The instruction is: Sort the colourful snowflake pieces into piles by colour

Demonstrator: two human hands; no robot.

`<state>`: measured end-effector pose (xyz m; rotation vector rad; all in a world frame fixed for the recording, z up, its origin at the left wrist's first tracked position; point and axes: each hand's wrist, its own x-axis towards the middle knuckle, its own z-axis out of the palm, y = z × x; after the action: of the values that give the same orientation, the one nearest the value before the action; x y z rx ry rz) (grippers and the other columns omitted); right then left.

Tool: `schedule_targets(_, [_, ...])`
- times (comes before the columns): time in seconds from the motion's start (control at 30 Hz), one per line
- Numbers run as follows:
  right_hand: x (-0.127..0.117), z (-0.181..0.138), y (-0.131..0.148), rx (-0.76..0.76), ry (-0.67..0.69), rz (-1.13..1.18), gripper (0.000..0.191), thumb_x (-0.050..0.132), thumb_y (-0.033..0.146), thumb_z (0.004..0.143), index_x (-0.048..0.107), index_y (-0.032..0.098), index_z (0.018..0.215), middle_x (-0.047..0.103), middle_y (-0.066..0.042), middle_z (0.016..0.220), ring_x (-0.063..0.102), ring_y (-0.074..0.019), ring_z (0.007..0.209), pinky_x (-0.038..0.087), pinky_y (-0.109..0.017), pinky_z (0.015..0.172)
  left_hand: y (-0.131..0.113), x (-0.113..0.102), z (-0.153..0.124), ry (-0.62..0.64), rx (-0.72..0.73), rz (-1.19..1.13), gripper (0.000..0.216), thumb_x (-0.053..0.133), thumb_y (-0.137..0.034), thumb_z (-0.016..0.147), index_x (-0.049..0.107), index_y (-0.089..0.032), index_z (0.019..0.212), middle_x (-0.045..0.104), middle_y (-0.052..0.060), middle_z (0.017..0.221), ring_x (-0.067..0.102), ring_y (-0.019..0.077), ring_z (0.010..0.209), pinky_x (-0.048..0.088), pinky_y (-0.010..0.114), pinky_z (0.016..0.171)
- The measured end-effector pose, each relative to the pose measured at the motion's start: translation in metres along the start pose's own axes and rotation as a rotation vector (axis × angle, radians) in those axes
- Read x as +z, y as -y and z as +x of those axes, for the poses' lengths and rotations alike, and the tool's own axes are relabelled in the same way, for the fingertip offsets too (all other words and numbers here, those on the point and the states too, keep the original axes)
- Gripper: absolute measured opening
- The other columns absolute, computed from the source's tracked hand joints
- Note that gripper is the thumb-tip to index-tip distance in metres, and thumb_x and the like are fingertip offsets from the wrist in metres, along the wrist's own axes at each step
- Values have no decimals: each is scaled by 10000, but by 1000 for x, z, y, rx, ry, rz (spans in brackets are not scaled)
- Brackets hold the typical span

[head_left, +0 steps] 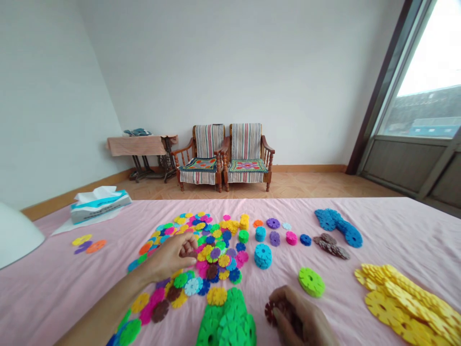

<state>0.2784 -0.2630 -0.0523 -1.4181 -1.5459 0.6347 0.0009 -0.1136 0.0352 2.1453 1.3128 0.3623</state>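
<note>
Left grip (177, 254) pinches a brown disc (190, 254) over the mixed pile (224, 261); right grip (299, 315) pinches brown discs (270, 314) beside green ones (228, 319).

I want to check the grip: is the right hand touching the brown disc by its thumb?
Touching. The head view shows the right hand with its thumb over the brown disc's edge, fingers curled around it.
</note>
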Motion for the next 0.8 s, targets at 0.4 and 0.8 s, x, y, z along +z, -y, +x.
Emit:
schedule_targets(0.4, [0, 1, -1, 1, 22, 1, 240, 461, 426, 888, 556, 229, 787, 676, -10, 631, 601, -127, 538, 422, -207, 511, -38, 31, -5, 97, 163, 127, 217, 550, -137, 640, 615, -217, 831, 595, -16, 775, 548, 171, 736, 383, 235, 641])
schedule_targets(0.8, [-1, 0, -2, -8, 32, 3, 123, 489, 296, 862, 564, 224, 795, 666, 8, 641, 588, -123, 544, 405, -203, 513, -34, 32, -7, 55, 131, 156, 161, 582, -146, 648, 488, -215, 759, 533, -19, 813, 507, 167, 743, 359, 248, 647])
